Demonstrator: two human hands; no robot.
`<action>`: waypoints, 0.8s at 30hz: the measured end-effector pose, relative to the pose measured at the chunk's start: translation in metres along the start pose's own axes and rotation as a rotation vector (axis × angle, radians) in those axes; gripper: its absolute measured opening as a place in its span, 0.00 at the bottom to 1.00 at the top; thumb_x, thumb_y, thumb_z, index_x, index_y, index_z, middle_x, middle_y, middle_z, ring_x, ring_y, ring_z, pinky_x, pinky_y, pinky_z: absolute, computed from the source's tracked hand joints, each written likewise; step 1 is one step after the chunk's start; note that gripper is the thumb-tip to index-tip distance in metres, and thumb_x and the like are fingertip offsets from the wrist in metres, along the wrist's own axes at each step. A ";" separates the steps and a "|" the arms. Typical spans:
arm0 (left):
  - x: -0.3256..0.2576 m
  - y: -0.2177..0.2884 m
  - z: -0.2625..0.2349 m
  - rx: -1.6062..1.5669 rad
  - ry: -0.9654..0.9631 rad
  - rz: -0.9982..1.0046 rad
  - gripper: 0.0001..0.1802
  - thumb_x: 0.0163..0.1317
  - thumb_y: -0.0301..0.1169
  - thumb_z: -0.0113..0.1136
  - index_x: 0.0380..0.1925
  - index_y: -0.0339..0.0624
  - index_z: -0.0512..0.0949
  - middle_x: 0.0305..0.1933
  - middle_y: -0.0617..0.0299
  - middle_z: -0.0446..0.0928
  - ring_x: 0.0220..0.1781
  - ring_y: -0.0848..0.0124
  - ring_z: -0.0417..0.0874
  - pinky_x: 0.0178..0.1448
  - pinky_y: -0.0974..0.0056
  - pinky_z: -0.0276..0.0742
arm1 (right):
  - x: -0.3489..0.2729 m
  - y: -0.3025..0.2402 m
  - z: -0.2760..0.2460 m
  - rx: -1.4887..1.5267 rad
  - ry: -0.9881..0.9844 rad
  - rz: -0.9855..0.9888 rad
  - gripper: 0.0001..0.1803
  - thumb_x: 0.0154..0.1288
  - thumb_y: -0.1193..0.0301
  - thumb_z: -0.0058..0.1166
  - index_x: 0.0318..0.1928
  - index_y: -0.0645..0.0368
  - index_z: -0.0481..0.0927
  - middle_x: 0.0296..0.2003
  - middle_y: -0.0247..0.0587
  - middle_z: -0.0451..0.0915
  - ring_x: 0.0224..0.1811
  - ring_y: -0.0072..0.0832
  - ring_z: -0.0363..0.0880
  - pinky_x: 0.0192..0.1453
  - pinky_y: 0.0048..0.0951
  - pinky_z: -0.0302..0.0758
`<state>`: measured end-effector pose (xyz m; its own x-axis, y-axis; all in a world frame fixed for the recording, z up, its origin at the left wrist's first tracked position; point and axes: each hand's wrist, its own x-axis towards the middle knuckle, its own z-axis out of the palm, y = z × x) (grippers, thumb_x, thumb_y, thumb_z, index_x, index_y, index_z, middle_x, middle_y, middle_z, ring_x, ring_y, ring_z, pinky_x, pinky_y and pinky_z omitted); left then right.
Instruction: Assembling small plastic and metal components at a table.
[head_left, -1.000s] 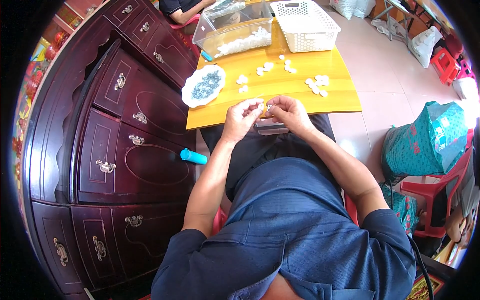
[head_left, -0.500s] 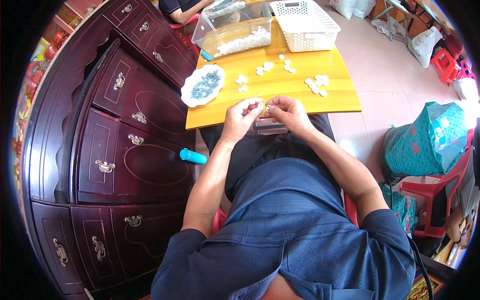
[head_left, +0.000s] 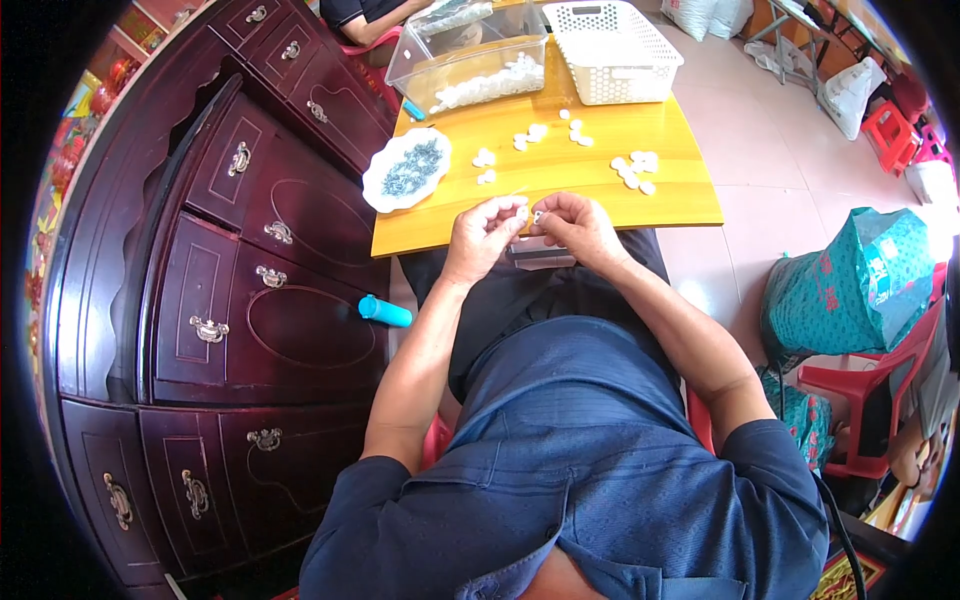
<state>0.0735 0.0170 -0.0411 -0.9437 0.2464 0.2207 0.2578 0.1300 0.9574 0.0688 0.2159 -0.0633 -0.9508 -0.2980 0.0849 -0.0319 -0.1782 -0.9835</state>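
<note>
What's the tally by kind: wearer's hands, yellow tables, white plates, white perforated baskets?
Wearer's hands: 2 (left hand, right hand)
Yellow table: 1
White plate: 1
White perforated basket: 1
Total: 5
Not tallied: the loose white pieces, too bunched to count surely.

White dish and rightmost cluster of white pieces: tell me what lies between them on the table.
Smaller groups of white pieces lie between the dish and that cluster in the head view.
</note>
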 end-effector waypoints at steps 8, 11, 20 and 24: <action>0.000 -0.001 0.000 0.016 -0.013 -0.009 0.14 0.69 0.28 0.64 0.53 0.36 0.82 0.38 0.67 0.83 0.34 0.82 0.80 0.40 0.74 0.80 | 0.001 0.004 -0.001 -0.002 -0.002 0.003 0.10 0.72 0.74 0.54 0.49 0.65 0.80 0.37 0.38 0.85 0.39 0.21 0.85 0.40 0.22 0.81; 0.000 -0.003 0.000 0.023 -0.016 0.000 0.14 0.69 0.28 0.64 0.53 0.36 0.82 0.38 0.67 0.83 0.35 0.81 0.81 0.40 0.74 0.80 | 0.001 0.003 0.000 -0.019 0.002 -0.005 0.09 0.72 0.74 0.55 0.48 0.65 0.81 0.36 0.38 0.85 0.38 0.20 0.85 0.40 0.22 0.81; -0.001 0.000 0.004 0.034 -0.046 -0.007 0.13 0.69 0.27 0.64 0.52 0.37 0.83 0.40 0.67 0.84 0.37 0.81 0.82 0.41 0.74 0.80 | -0.001 -0.002 0.000 -0.073 -0.020 0.033 0.09 0.73 0.75 0.53 0.49 0.65 0.81 0.36 0.35 0.85 0.36 0.17 0.82 0.40 0.18 0.78; -0.002 -0.001 0.004 0.081 -0.011 0.043 0.12 0.66 0.23 0.65 0.49 0.33 0.83 0.40 0.60 0.86 0.39 0.75 0.86 0.44 0.71 0.83 | -0.004 -0.008 0.002 -0.047 -0.023 0.077 0.10 0.72 0.72 0.57 0.48 0.65 0.82 0.34 0.36 0.85 0.31 0.17 0.81 0.37 0.20 0.79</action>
<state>0.0761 0.0198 -0.0433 -0.9291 0.2637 0.2593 0.3148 0.1957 0.9288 0.0734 0.2166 -0.0551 -0.9437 -0.3305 0.0120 0.0259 -0.1100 -0.9936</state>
